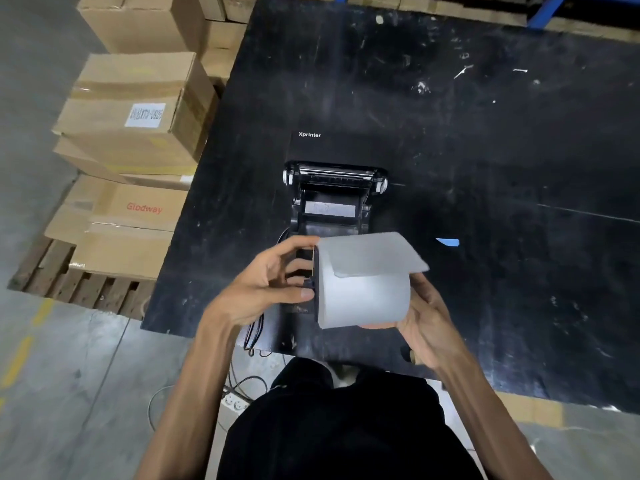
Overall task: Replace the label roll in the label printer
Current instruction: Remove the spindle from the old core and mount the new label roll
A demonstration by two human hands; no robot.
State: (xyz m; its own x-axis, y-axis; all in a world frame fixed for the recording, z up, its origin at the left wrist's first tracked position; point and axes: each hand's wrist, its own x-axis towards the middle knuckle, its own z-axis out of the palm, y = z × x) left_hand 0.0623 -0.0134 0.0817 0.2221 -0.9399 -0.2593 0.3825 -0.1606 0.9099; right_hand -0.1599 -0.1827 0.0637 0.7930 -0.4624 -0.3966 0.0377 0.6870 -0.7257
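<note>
I cradle the label roll (363,292) from below in my right hand (420,323), just above the open label printer (332,202), while my left hand (266,285) fingers (306,294) clamp its black spindle (309,284), probably to seat it.

Warehouse: stacked cartons (138,112), pallet (79,282)

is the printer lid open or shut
Open. The label printer has its lid swung back, with the roller bar and inner bay exposed, while both hands hold the label roll above it.
</note>
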